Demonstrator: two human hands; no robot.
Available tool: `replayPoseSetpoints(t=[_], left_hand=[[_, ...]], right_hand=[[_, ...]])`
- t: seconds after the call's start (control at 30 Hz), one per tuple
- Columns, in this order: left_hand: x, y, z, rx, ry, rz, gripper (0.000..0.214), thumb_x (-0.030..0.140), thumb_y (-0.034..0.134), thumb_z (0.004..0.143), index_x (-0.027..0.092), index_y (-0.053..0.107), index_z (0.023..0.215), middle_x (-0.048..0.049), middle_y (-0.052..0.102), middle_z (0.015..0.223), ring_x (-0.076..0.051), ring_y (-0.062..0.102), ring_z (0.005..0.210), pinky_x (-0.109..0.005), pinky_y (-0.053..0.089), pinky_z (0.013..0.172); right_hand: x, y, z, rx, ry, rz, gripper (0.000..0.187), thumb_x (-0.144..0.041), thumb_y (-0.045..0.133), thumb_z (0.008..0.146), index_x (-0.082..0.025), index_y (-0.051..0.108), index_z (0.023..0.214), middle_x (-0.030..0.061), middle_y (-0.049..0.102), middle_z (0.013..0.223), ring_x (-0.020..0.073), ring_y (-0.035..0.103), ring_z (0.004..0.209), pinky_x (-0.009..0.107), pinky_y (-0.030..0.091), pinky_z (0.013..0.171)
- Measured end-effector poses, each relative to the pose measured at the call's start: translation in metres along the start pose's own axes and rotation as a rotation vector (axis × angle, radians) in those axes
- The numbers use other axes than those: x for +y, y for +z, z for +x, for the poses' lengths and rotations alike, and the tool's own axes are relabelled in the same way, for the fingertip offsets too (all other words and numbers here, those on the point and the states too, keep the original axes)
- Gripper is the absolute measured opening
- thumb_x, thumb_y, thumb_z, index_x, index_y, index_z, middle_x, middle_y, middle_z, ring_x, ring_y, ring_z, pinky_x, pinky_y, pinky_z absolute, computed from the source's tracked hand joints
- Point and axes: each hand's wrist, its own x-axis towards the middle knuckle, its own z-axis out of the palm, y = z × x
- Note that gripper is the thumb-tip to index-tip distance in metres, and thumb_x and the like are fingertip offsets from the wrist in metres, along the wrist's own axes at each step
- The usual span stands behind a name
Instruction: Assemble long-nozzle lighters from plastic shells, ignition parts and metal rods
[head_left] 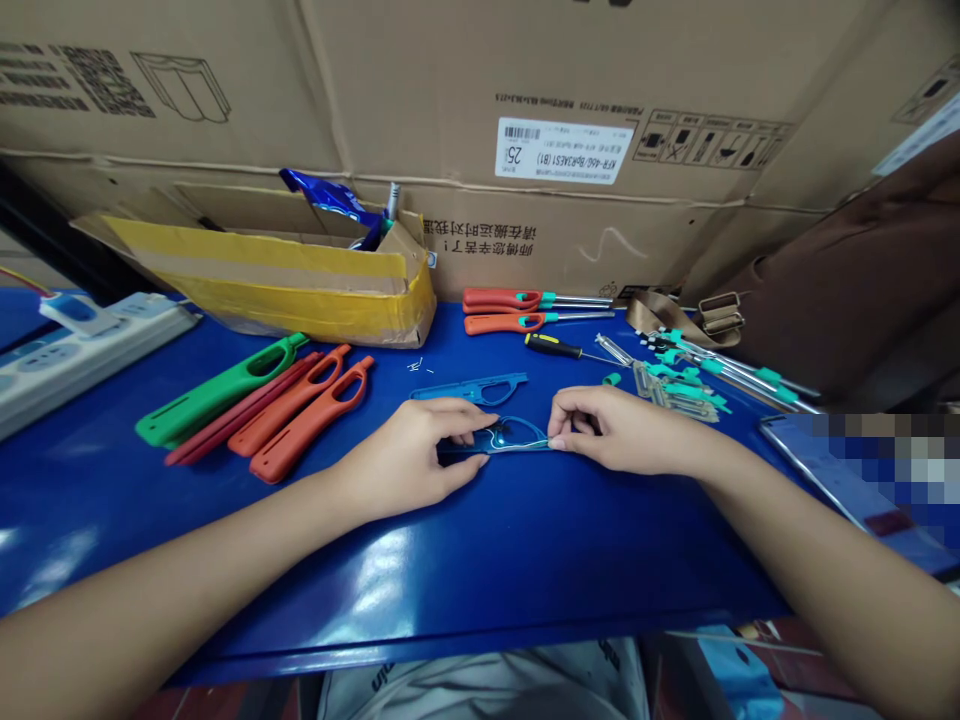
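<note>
A blue lighter casing half (531,430) lies on the table with its inner side up. My left hand (412,455) grips it, thumb on the near edge and fingers over the far side, covering its left part. Along the casing runs a thin whitish wire (517,447). At the casing's right tip my right hand (619,428) is closed, thumb and forefinger pinching the wire's end. Just behind is another blue casing half (457,388). Several tiny screws (416,366) lie to its left. A black and yellow screwdriver (555,346) rests behind my right hand.
Green (217,395) and orange casings (311,420) lie left. Two orange lighters (502,299) lie at the back. Metal rods with teal ends (750,372) and small clear parts (679,395) sit right, near a phone (840,480). A cardboard box (300,290) and power strip (97,345) stand back left.
</note>
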Motion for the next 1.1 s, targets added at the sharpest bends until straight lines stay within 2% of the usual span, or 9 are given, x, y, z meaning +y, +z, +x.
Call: replayPoseSetpoints(t=[0.17,0.27,0.37,0.6,0.77,1.1], left_hand=[[-0.007,0.001,0.001,-0.005,0.026,0.023,0.039,0.014,0.068,0.089,0.017,0.07,0.127,-0.0071,0.077,0.109,-0.017,0.071,0.085,-0.032,0.059,0.082],[-0.009,0.003,0.001,-0.01,0.072,0.057,0.041,0.015,0.067,0.091,0.019,0.067,0.132,-0.0087,0.076,0.117,-0.022,0.07,0.102,-0.039,0.057,0.094],[-0.007,0.004,0.001,-0.018,0.12,0.061,0.044,0.015,0.066,0.093,0.02,0.063,0.137,-0.0088,0.075,0.118,-0.024,0.067,0.107,-0.041,0.056,0.096],[-0.007,0.004,0.001,-0.002,0.13,0.089,0.043,0.014,0.067,0.092,0.018,0.063,0.135,-0.0088,0.075,0.114,-0.023,0.064,0.107,-0.041,0.056,0.096],[-0.009,0.006,-0.001,0.002,0.132,0.093,0.046,0.017,0.069,0.093,0.014,0.06,0.137,-0.0118,0.073,0.122,-0.023,0.067,0.111,-0.04,0.056,0.1],[-0.009,0.005,0.0,0.018,0.11,0.09,0.046,0.021,0.073,0.091,0.018,0.062,0.136,-0.0086,0.075,0.118,-0.021,0.071,0.107,-0.036,0.058,0.097]], right_hand=[[-0.003,0.003,-0.004,0.169,-0.199,-0.089,0.008,-0.027,0.069,0.087,-0.019,0.068,0.087,0.001,0.066,0.085,0.013,0.054,0.072,0.025,0.043,0.067],[-0.01,0.015,-0.003,0.303,-0.294,-0.114,0.008,-0.023,0.067,0.09,-0.02,0.068,0.096,0.0011,0.067,0.092,0.0126,0.057,0.076,0.025,0.045,0.07],[-0.014,0.028,0.0,0.374,-0.359,-0.159,0.014,-0.022,0.066,0.092,-0.02,0.067,0.106,0.0027,0.07,0.102,0.0134,0.062,0.08,0.026,0.046,0.072],[-0.005,0.036,0.007,0.345,-0.459,-0.241,0.021,-0.02,0.06,0.098,-0.022,0.071,0.116,0.0042,0.075,0.108,0.0186,0.071,0.097,0.029,0.052,0.083],[-0.002,0.034,0.007,0.325,-0.501,-0.262,0.028,-0.014,0.055,0.099,-0.022,0.074,0.118,0.0045,0.075,0.107,0.0164,0.071,0.093,0.026,0.052,0.078],[-0.002,0.029,0.005,0.259,-0.522,-0.293,0.035,-0.011,0.051,0.098,-0.022,0.074,0.122,0.0062,0.072,0.107,0.0144,0.066,0.084,0.025,0.049,0.07]])
